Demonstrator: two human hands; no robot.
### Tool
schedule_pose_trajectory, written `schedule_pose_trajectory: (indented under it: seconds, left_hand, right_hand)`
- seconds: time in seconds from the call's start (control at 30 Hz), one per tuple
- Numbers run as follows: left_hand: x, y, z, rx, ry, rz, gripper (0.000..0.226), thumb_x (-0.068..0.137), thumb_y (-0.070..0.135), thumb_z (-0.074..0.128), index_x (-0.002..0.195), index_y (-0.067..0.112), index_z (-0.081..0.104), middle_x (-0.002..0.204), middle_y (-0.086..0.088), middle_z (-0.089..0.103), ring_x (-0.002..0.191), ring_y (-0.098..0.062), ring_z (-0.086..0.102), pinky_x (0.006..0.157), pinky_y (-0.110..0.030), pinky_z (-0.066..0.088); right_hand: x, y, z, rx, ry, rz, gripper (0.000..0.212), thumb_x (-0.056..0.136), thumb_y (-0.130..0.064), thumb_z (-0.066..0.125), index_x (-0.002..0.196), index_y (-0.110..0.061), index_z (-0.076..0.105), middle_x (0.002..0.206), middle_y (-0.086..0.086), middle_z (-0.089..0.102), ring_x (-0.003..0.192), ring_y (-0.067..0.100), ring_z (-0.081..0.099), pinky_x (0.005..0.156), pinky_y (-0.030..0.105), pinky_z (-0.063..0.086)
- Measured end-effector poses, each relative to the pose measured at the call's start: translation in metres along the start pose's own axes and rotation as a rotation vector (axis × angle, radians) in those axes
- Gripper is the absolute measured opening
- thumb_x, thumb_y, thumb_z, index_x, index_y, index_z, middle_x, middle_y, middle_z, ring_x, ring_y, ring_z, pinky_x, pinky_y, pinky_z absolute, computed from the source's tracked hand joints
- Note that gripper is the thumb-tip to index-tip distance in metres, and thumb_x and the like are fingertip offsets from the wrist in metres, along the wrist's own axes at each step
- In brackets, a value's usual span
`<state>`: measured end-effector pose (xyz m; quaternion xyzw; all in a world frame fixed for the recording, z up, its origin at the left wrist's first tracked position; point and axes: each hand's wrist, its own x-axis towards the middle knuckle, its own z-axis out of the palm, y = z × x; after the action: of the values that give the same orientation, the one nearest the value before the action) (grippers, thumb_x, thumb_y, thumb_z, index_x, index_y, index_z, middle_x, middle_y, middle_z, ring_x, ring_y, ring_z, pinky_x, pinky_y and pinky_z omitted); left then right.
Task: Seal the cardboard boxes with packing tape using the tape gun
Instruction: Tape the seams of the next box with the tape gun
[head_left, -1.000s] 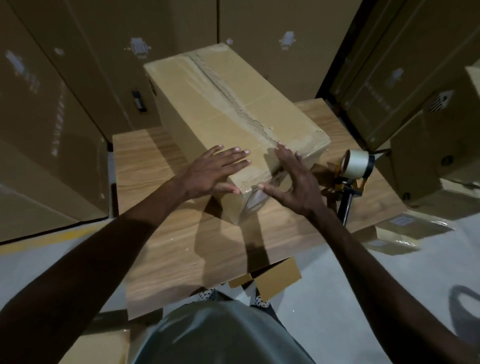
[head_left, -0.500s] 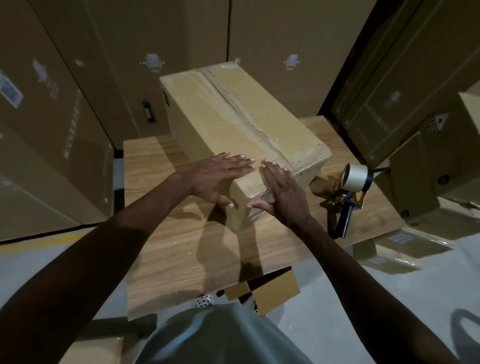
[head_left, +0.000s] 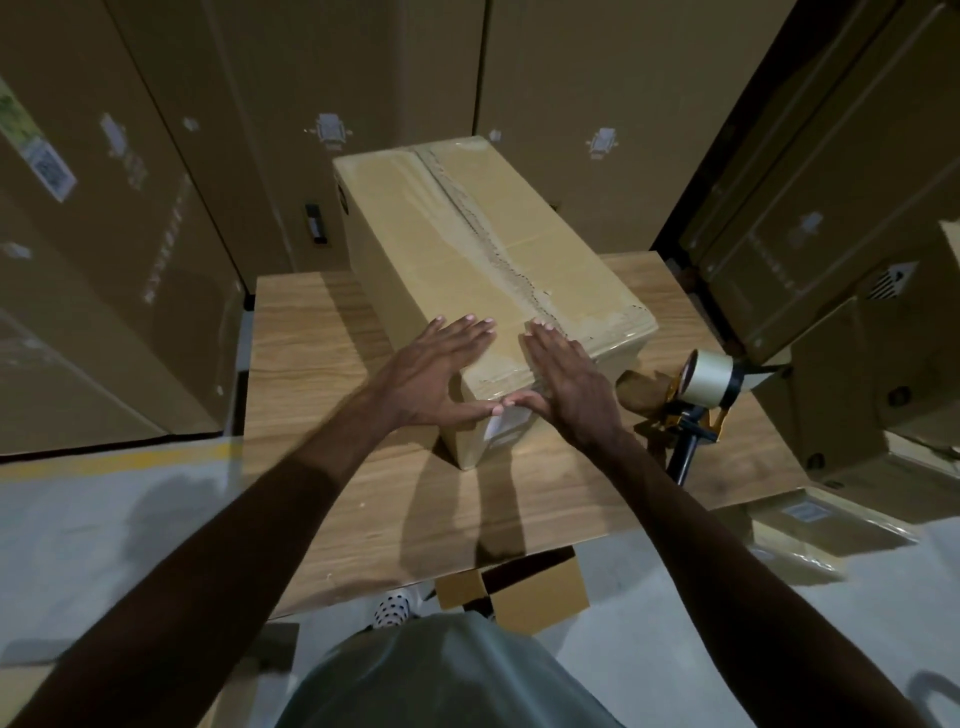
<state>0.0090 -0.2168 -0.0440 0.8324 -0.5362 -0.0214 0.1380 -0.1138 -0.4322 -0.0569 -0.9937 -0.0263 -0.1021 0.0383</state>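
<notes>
A long cardboard box lies on the wooden table, a strip of tape running along its top seam. My left hand lies flat on the box's near end, fingers straight, its thumb down over the near edge. My right hand lies flat beside it on the taped seam, its thumb touching the left thumb on the box's front face. The tape gun, with a pale roll and a black handle, rests on the table to the right of the box, untouched.
Tall cardboard cartons stand behind and on both sides of the table. A small folded box lies on the floor under the table's near edge. More flat cartons lie at the right on the grey floor.
Both hands have come together on the box's near end and flattened; the right hand moved up from the corner onto the taped seam, and the thumbs now touch.
</notes>
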Motion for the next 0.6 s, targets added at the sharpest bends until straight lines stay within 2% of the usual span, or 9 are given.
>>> schedule_pose_trajectory:
  seconds: [0.07,0.17,0.27,0.33,0.4,0.5,0.6]
  left_hand:
    - [0.0,0.005,0.001,0.048,0.025,-0.003,0.105,0.081,0.082,0.029,0.16,0.013,0.02,0.168,-0.004,0.014,0.155,-0.017,0.008,0.127,-0.041,0.004]
    - [0.001,0.018,-0.002,0.103,-0.014,-0.07,0.105,0.078,0.077,0.024,0.16,0.012,0.016,0.169,-0.005,0.008,0.156,-0.018,0.004,0.126,-0.038,0.0]
    - [0.006,0.043,0.002,0.128,-0.021,-0.205,0.108,0.077,0.078,0.015,0.161,0.009,0.012,0.169,-0.007,0.003,0.156,-0.021,0.002,0.126,-0.04,0.0]
    - [0.012,0.059,0.011,0.161,-0.01,-0.299,0.111,0.078,0.08,0.004,0.16,0.005,0.012,0.169,-0.011,0.004,0.156,-0.025,0.003,0.126,-0.043,0.002]
    - [0.016,0.064,0.02,0.185,0.022,-0.35,0.109,0.082,0.078,0.0,0.158,0.002,0.017,0.167,-0.016,0.01,0.155,-0.028,0.007,0.126,-0.045,0.003]
    - [0.013,0.057,0.02,0.248,-0.005,-0.313,0.105,0.085,0.076,-0.002,0.159,0.003,0.015,0.167,-0.016,0.01,0.155,-0.028,0.007,0.124,-0.041,-0.002]
    - [0.004,0.049,0.01,0.288,-0.057,-0.244,0.103,0.086,0.077,-0.002,0.161,0.007,0.007,0.168,-0.013,0.0,0.156,-0.025,0.0,0.123,-0.037,-0.006]
  right_hand:
    - [-0.002,0.012,-0.003,-0.029,-0.029,-0.114,0.086,0.1,-0.067,0.025,0.152,0.0,0.037,0.159,0.02,0.034,0.147,0.033,0.034,0.117,0.05,0.033]
    - [-0.001,0.037,-0.013,0.006,-0.027,-0.228,0.081,0.1,-0.062,0.038,0.156,-0.003,0.031,0.163,0.016,0.029,0.15,0.028,0.028,0.119,0.049,0.034]
    - [0.003,0.055,-0.023,0.081,-0.036,-0.074,0.096,0.092,-0.073,0.041,0.16,-0.007,0.022,0.166,0.014,0.019,0.153,0.028,0.019,0.123,0.047,0.019]
    - [0.004,0.058,-0.02,0.114,-0.077,0.012,0.104,0.088,-0.081,0.032,0.161,-0.009,0.016,0.168,0.012,0.011,0.154,0.025,0.011,0.123,0.044,0.009]
    - [0.003,0.057,-0.011,0.126,-0.049,0.017,0.102,0.089,-0.082,0.023,0.16,-0.009,0.019,0.168,0.011,0.013,0.154,0.023,0.01,0.122,0.042,0.007]
    - [0.002,0.062,-0.007,0.138,-0.071,-0.014,0.091,0.095,-0.075,0.023,0.161,-0.012,0.018,0.168,0.008,0.009,0.153,0.019,0.009,0.122,0.04,0.004]
    - [0.001,0.069,-0.01,0.099,-0.103,-0.1,0.075,0.104,-0.058,0.029,0.161,-0.01,0.017,0.168,0.012,0.01,0.154,0.026,0.016,0.125,0.046,0.016]
